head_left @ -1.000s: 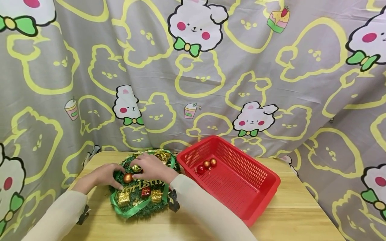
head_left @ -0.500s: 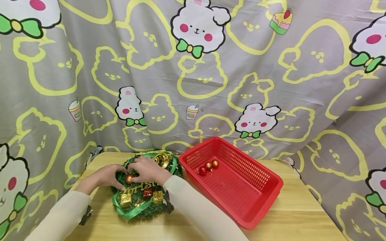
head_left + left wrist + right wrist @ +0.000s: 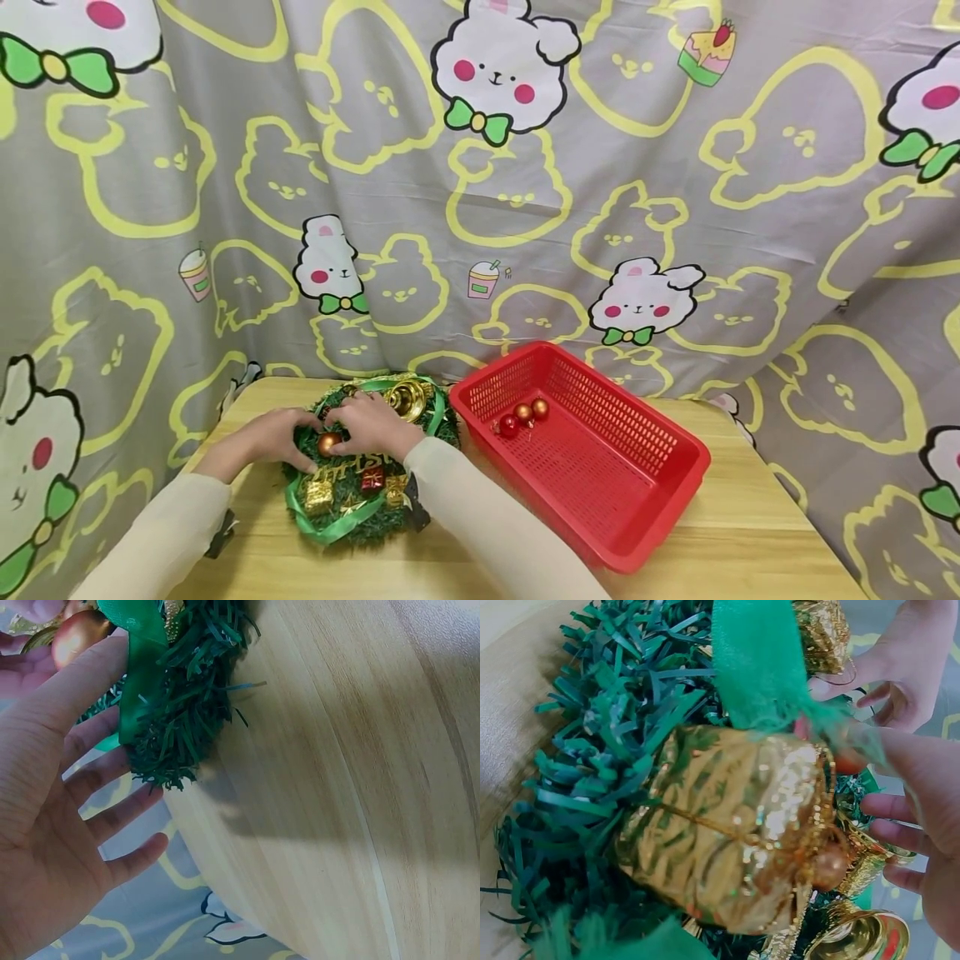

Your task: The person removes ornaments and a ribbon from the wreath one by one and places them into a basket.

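Note:
A green Christmas wreath (image 3: 360, 533) lies on the left of the table, decked with gold and red gift boxes, gold bells, gold lettering and green ribbon. My left hand (image 3: 277, 440) grips its left edge; in the left wrist view the thumb lies over the front and the other fingers (image 3: 135, 859) reach behind the greenery. A shiny orange Christmas ball (image 3: 327, 444) sits between the hands. My right hand (image 3: 371, 425) pinches the ball, thumb at its right side, fingers curled above. In the right wrist view a gold gift box (image 3: 727, 832) hides part of the ball.
Right of the wreath stands a red plastic basket (image 3: 660, 533) with a red ball (image 3: 509, 427) and two orange-gold balls (image 3: 532, 410) at its far left end. A gold bell (image 3: 407, 402) is at the wreath's top right. A patterned curtain (image 3: 525, 208) hangs behind the wooden table (image 3: 720, 550).
The head view has shifted slightly, so everything appears a little further right. My right hand has drawn in closer to the orange ball; my left hand stays at the wreath's left edge.

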A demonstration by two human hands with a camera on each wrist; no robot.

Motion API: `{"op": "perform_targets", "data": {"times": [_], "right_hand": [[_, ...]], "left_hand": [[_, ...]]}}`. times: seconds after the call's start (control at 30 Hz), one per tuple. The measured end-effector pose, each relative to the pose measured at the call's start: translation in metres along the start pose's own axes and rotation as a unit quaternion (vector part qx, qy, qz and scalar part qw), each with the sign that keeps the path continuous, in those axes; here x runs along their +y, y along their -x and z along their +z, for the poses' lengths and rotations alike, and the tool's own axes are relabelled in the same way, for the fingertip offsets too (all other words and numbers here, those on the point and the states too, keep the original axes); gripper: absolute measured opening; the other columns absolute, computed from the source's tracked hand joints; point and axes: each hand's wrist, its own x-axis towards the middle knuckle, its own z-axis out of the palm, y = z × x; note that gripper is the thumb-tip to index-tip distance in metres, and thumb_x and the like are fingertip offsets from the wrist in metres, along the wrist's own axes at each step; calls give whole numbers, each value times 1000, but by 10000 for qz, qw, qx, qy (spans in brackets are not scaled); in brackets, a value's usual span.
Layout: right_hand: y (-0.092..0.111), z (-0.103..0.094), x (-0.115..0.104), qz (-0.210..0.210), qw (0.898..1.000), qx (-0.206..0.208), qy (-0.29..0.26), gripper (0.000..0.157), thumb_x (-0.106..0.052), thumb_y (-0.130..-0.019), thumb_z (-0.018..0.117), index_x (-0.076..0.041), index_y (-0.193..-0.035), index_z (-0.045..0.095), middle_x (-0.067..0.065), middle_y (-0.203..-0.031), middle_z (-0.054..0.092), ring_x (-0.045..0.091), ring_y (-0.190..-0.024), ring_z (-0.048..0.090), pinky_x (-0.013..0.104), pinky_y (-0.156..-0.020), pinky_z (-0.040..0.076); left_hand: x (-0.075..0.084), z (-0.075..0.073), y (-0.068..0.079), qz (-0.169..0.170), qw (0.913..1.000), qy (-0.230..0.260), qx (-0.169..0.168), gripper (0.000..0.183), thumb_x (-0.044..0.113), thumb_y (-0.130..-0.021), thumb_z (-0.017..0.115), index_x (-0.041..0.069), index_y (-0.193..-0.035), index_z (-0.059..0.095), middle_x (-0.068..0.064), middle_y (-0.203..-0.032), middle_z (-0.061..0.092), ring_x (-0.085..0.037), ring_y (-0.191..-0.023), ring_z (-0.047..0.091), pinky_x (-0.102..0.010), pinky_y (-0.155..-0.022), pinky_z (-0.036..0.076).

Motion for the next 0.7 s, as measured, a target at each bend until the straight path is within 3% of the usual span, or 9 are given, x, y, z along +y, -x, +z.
{"op": "perform_targets", "data": {"times": [0.33, 0.7], "right_hand": [[0, 5, -1, 51, 10000, -41, 30, 35, -56, -93, 68, -40, -124, 68, -15, -121, 65, 9, -115, 57, 32, -101, 49], [-1, 5, -4, 156, 9996, -53, 217, 38, -57, -92, 68, -41, -126, 68, -17, -123, 66, 8, -118, 58, 32, -105, 48]], "left_hand": [[-1, 1, -1, -12, 10000, 13, -23, 66, 39, -67, 96, 4, -117, 70, -21, -123, 69, -45, -116, 63, -59, -95, 53], [-3, 1, -3, 18, 10000, 5, -8, 67, 40, -66, 96, 4, -116, 71, -21, -122, 70, -46, -115, 63, -60, -95, 53]]}}
